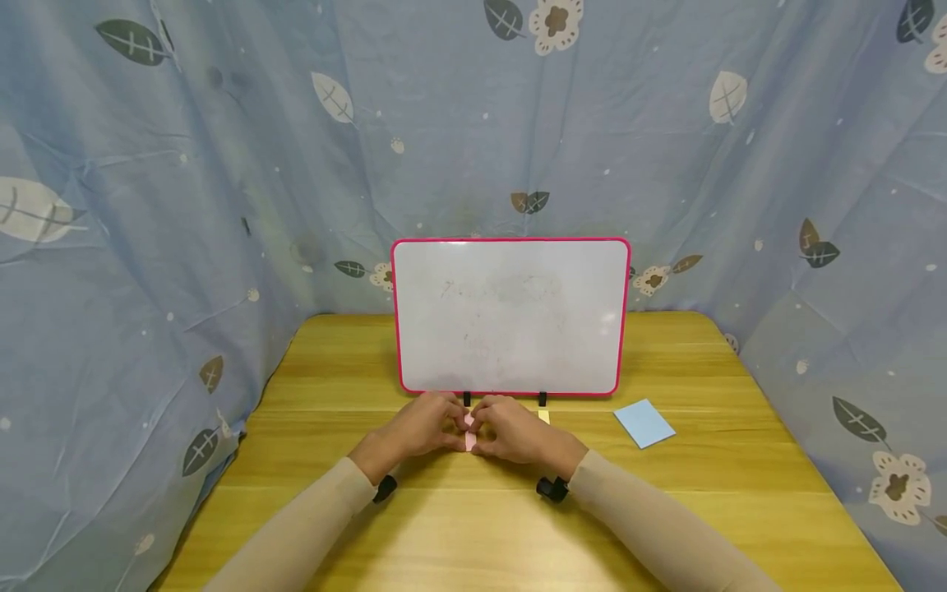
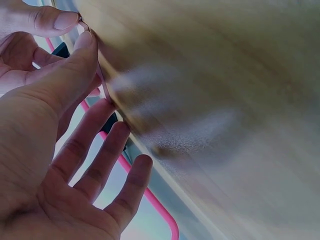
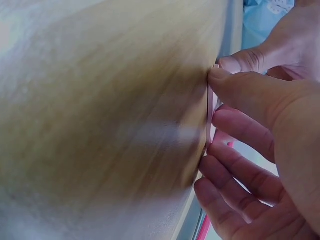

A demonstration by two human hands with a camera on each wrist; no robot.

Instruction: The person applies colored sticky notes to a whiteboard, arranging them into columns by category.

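Both hands meet over a small pink slip of paper low on the table, in front of the whiteboard. My left hand pinches its left side between thumb and forefinger, and my right hand does the same from the right. In the left wrist view the paper shows as a thin edge near the wood, with the other left fingers spread. From the right wrist the paper is again seen nearly edge-on, thumbs close together at one end. Fingers cover much of it.
A whiteboard with a pink frame stands behind the hands on black feet. Beyond the right hand a bit of yellow paper peeks out. A light blue square of paper lies farther right. Patterned blue curtains enclose the table.
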